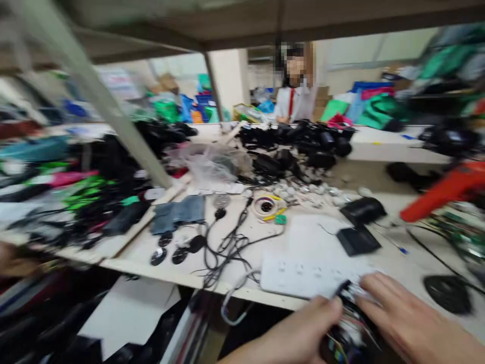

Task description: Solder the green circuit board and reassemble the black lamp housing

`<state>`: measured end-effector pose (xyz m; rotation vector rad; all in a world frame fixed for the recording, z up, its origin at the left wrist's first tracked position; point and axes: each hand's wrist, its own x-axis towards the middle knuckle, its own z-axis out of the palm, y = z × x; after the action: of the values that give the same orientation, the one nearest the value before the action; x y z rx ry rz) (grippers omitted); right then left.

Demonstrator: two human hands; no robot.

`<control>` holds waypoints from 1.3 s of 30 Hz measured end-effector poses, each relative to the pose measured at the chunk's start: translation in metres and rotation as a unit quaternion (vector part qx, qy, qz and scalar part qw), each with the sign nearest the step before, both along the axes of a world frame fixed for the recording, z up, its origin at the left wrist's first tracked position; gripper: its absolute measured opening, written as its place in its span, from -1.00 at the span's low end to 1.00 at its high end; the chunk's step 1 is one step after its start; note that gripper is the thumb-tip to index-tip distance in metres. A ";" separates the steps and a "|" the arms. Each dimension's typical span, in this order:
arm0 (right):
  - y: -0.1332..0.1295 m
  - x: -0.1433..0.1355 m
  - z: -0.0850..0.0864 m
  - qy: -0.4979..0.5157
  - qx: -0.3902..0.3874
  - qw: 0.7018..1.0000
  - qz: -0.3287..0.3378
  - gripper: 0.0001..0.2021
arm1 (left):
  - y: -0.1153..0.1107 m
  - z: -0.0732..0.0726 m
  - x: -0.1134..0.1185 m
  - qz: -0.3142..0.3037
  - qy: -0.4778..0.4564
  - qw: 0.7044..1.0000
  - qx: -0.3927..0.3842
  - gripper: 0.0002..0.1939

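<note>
My left hand [299,328] and my right hand [409,316] come together at the lower right, just past the bench's front edge. Between them is a dark device with loose coloured wires [346,336], blurred by motion, so its exact kind does not show. The left thumb presses on its upper side, and the right fingers curl over a black and clear part at its top. Right behind the hands lies a white power strip [288,278] with several sockets. Two black box-like pieces [358,240] rest beyond it.
Tangled black cables [227,247], dark discs [158,256] and a yellow-and-white ring [265,207] lie on the white bench [151,270]. An orange-red tool [443,192] juts in at right. A slanted shelf post [113,101] rises at left. Another person [299,103] is across the bench.
</note>
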<state>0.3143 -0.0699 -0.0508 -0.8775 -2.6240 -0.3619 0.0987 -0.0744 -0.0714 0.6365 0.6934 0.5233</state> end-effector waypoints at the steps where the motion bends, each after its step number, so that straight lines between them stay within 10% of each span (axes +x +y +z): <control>1: -0.003 -0.004 0.008 -0.012 -0.035 0.999 -0.024 -0.65 | -0.002 0.001 0.000 -0.013 -0.005 1.000 -0.018 -0.44; 8: -0.010 -0.021 0.027 -0.052 -0.128 0.988 -0.070 -0.73 | -0.001 0.011 -0.008 -0.039 0.017 0.994 -0.101 -0.44; 16: -0.028 -0.034 0.032 0.278 -0.109 0.940 -0.167 -0.84 | -0.013 -0.004 -0.023 0.010 0.006 0.992 -0.128 -0.42; 39: -0.051 -0.059 0.012 0.183 -0.183 0.943 -0.209 -0.69 | -0.021 -0.013 -0.029 0.055 0.061 0.992 -0.090 -0.11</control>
<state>0.2557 -0.1207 -0.0383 -1.4728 -2.1758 0.1875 0.0694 -0.0958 -0.0843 0.4649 0.8852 0.5193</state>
